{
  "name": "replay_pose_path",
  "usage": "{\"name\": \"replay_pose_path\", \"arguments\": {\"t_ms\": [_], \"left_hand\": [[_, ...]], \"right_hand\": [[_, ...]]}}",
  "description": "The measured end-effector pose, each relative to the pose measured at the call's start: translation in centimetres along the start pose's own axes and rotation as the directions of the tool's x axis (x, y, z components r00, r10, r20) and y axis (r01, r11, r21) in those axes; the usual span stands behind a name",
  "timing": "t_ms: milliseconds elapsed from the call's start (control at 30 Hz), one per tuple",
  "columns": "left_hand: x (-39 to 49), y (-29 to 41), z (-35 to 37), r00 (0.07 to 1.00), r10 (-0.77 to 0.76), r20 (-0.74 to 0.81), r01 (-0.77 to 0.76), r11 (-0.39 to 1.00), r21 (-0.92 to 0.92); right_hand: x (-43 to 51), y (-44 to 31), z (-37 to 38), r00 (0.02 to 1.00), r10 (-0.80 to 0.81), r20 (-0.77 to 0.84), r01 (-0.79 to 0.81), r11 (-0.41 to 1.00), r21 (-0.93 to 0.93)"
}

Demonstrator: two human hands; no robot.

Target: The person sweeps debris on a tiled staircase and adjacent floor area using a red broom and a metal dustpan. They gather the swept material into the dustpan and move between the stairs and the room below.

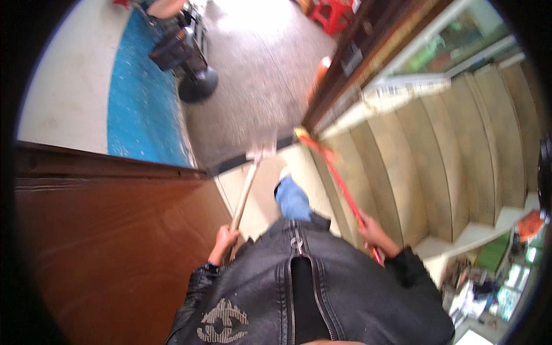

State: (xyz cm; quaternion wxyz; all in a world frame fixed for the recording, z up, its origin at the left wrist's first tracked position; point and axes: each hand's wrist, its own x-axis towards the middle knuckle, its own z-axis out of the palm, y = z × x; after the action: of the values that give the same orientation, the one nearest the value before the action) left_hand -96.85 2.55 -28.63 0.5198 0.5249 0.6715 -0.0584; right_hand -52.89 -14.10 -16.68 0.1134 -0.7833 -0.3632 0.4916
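My left hand (226,239) grips the pale pole (243,196) of a long-handled tool. At the far end is a flat whitish head (261,148), blurred, over the dark door threshold (233,164); its exact kind cannot be told. My right hand (373,235) is closed around a red stick (343,183), with its lower part sticking out below the fist. The stick slants forward to a yellow end (300,132) beside the foot of the door frame. Motion blurs the red part near that end, so I cannot tell what the tool is.
A brown wooden door (108,233) stands at left. Curved stairs (414,159) are on the right. Beyond the threshold lies a grey floor (250,86) with a black round-based stand (198,84), a red plastic stool (332,15) and a blurred orange object (320,77) by the frame.
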Motion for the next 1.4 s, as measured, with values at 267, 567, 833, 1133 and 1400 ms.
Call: {"name": "replay_pose_path", "arguments": {"t_ms": [267, 567, 833, 1133, 1400], "left_hand": [[8.5, 6.4, -5.6, 0.981, -0.193, -0.020, 0.194, 0.973, 0.129], [17.8, 13.2, -13.1, 0.983, -0.182, -0.001, 0.172, 0.927, 0.333], [28.6, 22.3, -21.1, 0.972, 0.045, 0.231, -0.193, 0.719, 0.668], [44.8, 29.9, -24.3, 0.846, 0.151, 0.512, -0.527, 0.087, 0.845], [51.1, 35.8, -17.0, 0.701, -0.110, 0.705, -0.690, -0.355, 0.631]], "right_hand": [[11.7, -1.4, -1.3, 0.958, -0.029, 0.285, -0.127, 0.850, 0.512], [21.4, -0.7, -1.6, 0.980, 0.147, 0.135, -0.189, 0.904, 0.384], [12.4, -2.8, 7.7, 0.880, 0.473, -0.042, -0.341, 0.692, 0.636], [6.6, -16.5, 24.5, 0.566, 0.814, 0.132, -0.050, -0.126, 0.991], [6.7, -13.6, 28.3, 0.299, 0.952, 0.062, 0.365, -0.175, 0.914]]}}
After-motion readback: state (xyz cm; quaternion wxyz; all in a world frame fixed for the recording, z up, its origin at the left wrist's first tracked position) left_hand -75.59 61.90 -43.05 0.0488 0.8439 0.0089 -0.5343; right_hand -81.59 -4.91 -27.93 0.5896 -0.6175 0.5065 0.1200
